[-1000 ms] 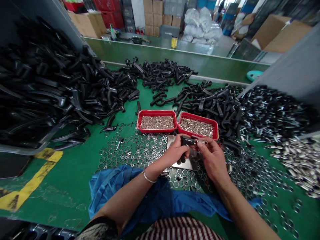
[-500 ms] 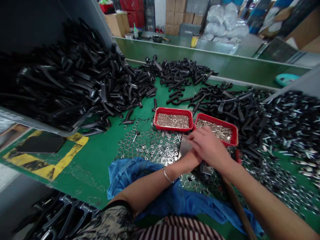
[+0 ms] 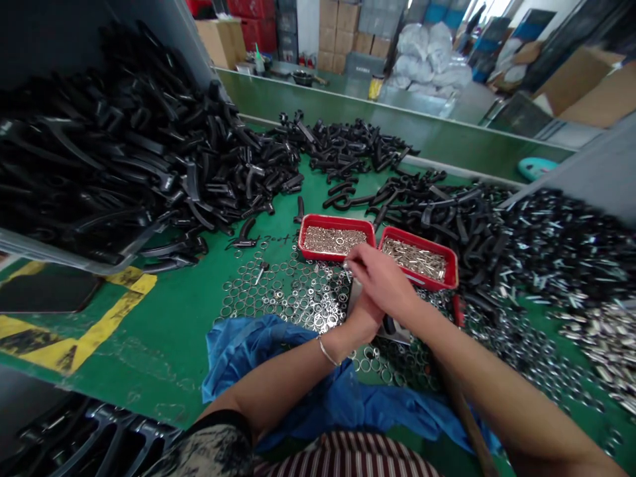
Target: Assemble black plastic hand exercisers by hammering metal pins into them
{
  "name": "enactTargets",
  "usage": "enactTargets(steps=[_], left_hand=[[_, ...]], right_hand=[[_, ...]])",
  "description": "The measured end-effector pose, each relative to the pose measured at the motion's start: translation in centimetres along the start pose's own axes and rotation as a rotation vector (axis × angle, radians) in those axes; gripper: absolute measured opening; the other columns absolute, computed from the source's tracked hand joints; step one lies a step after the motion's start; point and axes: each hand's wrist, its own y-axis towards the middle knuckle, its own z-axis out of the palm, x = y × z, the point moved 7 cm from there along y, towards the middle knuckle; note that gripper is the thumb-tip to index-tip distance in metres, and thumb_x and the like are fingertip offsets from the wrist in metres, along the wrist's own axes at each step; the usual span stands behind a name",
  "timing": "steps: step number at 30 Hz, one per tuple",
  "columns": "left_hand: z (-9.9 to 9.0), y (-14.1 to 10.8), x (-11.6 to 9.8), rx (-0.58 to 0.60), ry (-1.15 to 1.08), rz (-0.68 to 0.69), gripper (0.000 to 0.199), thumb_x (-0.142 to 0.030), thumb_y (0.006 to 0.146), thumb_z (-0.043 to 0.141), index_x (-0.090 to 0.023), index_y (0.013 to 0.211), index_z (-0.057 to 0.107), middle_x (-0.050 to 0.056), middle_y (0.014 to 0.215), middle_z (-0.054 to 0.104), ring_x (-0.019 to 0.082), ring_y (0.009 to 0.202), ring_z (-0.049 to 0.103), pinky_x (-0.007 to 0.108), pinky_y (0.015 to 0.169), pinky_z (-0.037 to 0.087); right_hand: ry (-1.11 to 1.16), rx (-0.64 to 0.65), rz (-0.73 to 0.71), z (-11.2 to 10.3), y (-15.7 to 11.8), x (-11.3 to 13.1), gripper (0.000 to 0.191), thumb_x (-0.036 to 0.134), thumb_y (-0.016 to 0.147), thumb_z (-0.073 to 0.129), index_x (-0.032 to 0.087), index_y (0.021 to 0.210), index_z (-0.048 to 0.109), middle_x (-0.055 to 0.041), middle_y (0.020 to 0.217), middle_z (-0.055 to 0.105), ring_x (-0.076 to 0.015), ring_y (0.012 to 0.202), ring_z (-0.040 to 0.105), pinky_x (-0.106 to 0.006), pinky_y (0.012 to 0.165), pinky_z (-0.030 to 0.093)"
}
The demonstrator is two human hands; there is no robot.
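Observation:
My right hand (image 3: pixel 382 281) crosses above my left hand (image 3: pixel 365 319), its pinched fingertips at the near edge of a red tray of small silver pieces (image 3: pixel 322 219). Whether those fingertips hold anything is too small to tell. My left hand is partly hidden beneath the right, so its grip does not show. A flat metal plate (image 3: pixel 354 299) lies under my hands, mostly covered. Silver washers and rings (image 3: pixel 283 295) lie spread across the green table to the left. A second red tray of metal pins (image 3: pixel 407 237) stands just beyond my right hand.
Heaps of black plastic parts (image 3: pixel 129 165) rise at the left and far side. A pile of metal-tipped parts (image 3: pixel 561 255) lies at the right. A blue cloth (image 3: pixel 258 351) lies in front of me. Cardboard boxes (image 3: pixel 342 26) and white sacks (image 3: pixel 422 56) stand beyond the table.
My hands no longer hold the black part up in view. My right hand has moved left across my left hand, toward the left red tray, and the view has shifted slightly.

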Motion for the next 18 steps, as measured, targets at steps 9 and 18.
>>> enactTargets(steps=[9,18], left_hand=[[-1.4,-0.3,-4.5,-0.046,0.432,0.207,0.026,-0.041,0.099,0.044,-0.020,0.101,0.059,0.006,0.101,0.064,0.018,0.097,0.060,0.034,0.094,0.045],[-1.2,-0.4,-3.9,-0.064,0.662,0.213,0.022,-0.038,0.100,0.040,-0.019,0.101,0.052,0.007,0.100,0.059,0.020,0.096,0.057,0.035,0.090,0.044]], right_hand=[[0.999,-0.211,0.447,0.7,-10.8,-10.4,0.023,0.042,0.086,0.068,0.023,0.087,0.056,0.0027,0.071,0.064,-0.0140,0.060,0.062,-0.029,0.060,0.052],[1.266,-0.043,0.430,2.1,-10.8,-9.5,0.027,0.037,0.084,0.073,0.021,0.095,0.054,0.0021,0.081,0.068,-0.0141,0.069,0.068,-0.032,0.071,0.055]])
